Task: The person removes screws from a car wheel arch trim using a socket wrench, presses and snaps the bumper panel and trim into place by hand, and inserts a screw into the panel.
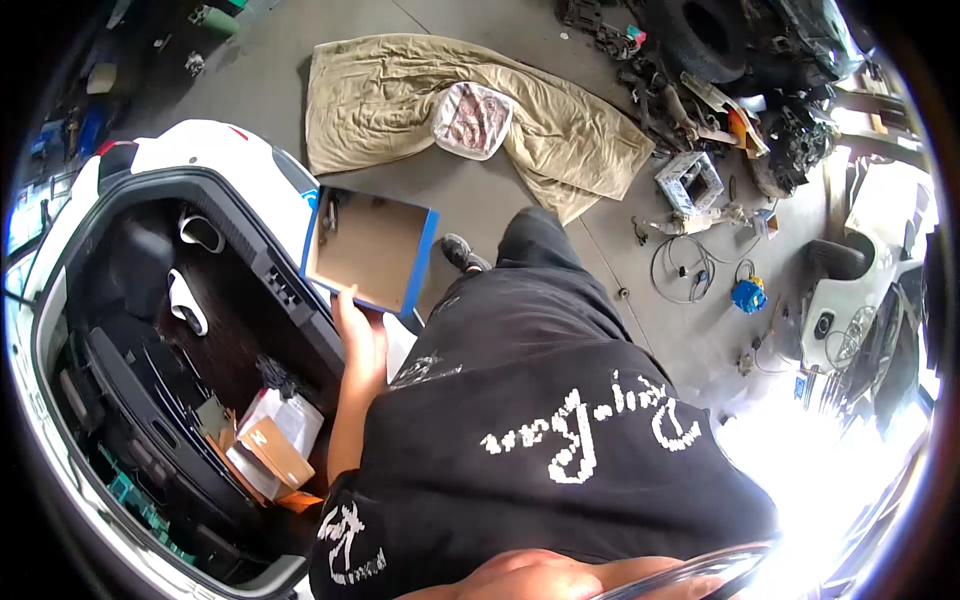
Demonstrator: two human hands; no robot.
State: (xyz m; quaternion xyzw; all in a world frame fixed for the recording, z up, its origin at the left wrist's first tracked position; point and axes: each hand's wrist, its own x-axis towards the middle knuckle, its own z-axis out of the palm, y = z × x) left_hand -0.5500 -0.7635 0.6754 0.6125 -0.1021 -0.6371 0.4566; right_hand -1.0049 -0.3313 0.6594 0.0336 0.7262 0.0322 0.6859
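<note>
My left hand (pixel 360 325) grips the near edge of a shallow open cardboard box (pixel 368 245). The thumb lies over the rim and the other fingers are mostly hidden below. The box is brown inside and blue outside, with small dark pieces in its far left corner. It is beside the rear edge of a white car (pixel 190 145), whose open trunk (pixel 215 280) is at my left. My right hand does not show clearly; at the bottom edge there is only skin and a clear curved rim that I cannot make out.
Small cartons (pixel 278 452) and white bags lie in the trunk. Ahead, a tan cloth (pixel 375 100) and a pale tub (pixel 472 122) with a reddish-brown lining rest on the floor. Car parts, a tire (pixel 700 40), a cable (pixel 690 270) and a blue device (pixel 748 295) are at the right.
</note>
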